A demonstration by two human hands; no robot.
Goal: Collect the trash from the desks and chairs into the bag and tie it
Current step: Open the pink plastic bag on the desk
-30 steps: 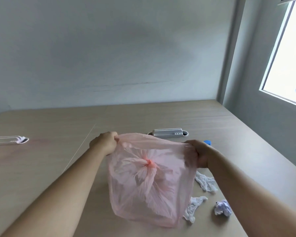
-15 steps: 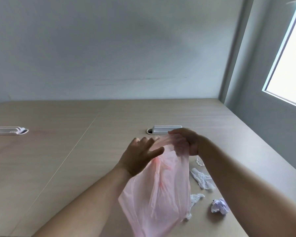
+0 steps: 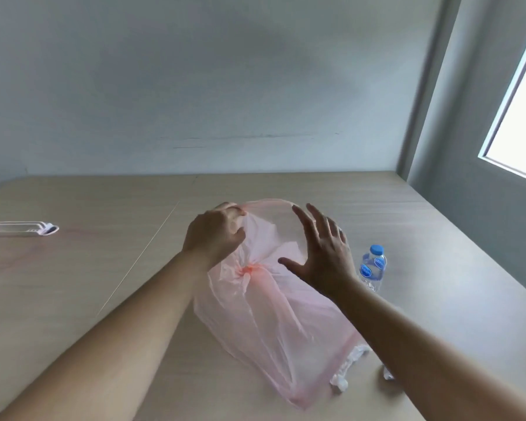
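Since half a second ago, the grip has been changing over. The left hand (image 3: pixel 216 235), spread then, is now pinching the far rim of the pink bag (image 3: pixel 271 314) between curled fingers and thumb. The right hand (image 3: pixel 322 253), holding that rim then, is now hovering open with fingers spread in front of the bag mouth; whether it is touching the film cannot be told. The bag is hanging from the left hand, its lower end reaching the desk (image 3: pixel 73 299). A water bottle (image 3: pixel 373 268) with a blue cap is standing upright just right of the bag, beside the right wrist. Crumpled white tissue (image 3: pixel 345 369) is lying at the bag's lower right corner, partly covered by the film. A second scrap (image 3: pixel 387 374) is showing beside the right forearm, which is hiding most of it. A cable tray (image 3: pixel 23 229) is sitting well apart at the far left.
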